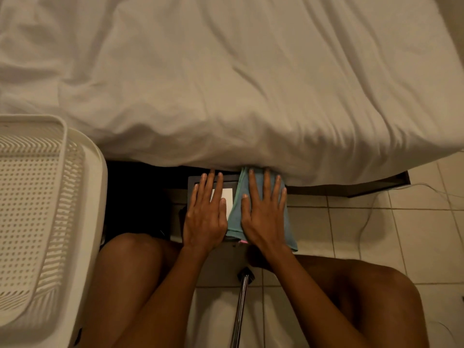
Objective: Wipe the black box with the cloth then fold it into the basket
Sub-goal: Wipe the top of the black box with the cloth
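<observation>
A black box (229,183) with a white label sits on the floor at the foot of the bed, between my knees. A teal cloth (234,219) lies over its right half and hangs down past its near edge. My right hand (263,214) presses flat on the cloth, fingers spread. My left hand (204,214) rests flat on the box's left half, partly covering the label. A white perforated basket (40,197) stands at the left, empty as far as I can see.
A white rumpled bed sheet (238,84) fills the upper view and overhangs the box's far edge. A chrome pole (241,305) rises from the tiled floor (351,234) between my legs. A thin white cable (371,214) trails on the tiles at right.
</observation>
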`<control>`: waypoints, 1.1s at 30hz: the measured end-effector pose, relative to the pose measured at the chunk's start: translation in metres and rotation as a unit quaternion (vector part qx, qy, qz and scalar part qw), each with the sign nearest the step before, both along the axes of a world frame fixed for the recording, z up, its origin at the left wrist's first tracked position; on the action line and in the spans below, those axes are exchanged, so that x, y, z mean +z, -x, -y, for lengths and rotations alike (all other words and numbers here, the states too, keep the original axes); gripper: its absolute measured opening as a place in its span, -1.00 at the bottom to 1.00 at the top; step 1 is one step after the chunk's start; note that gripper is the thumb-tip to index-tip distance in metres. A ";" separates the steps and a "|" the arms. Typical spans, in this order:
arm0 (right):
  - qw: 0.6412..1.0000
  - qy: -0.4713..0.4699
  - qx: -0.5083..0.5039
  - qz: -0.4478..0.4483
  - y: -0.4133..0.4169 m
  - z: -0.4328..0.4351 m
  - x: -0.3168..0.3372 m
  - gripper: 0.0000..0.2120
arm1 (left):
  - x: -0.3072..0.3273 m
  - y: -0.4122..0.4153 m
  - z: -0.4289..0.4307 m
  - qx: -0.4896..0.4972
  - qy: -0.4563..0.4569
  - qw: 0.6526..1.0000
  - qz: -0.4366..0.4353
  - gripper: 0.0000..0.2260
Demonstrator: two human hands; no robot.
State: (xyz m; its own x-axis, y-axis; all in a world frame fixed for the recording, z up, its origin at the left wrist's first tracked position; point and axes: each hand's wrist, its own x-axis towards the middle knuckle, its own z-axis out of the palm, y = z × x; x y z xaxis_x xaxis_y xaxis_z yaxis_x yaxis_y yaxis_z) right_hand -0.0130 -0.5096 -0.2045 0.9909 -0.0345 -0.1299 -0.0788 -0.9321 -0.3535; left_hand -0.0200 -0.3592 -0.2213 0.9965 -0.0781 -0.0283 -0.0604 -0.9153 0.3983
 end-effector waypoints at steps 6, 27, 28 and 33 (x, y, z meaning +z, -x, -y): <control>0.997 -0.026 0.076 0.000 0.033 0.005 -0.001 -0.41 | 0.002 0.002 0.000 0.000 -0.002 1.000 0.008 -0.48; 0.996 -0.039 0.084 0.017 -0.001 0.003 -0.001 -0.42 | 0.004 0.001 0.002 -0.005 -0.033 0.999 0.000 -0.47; 0.996 -0.040 0.078 0.018 -0.005 0.002 0.000 -0.42 | 0.004 0.000 0.001 -0.005 -0.029 1.000 -0.001 -0.47; 0.996 -0.053 0.068 0.010 0.017 0.000 -0.003 -0.43 | 0.001 0.001 0.001 -0.002 -0.026 1.000 -0.001 -0.47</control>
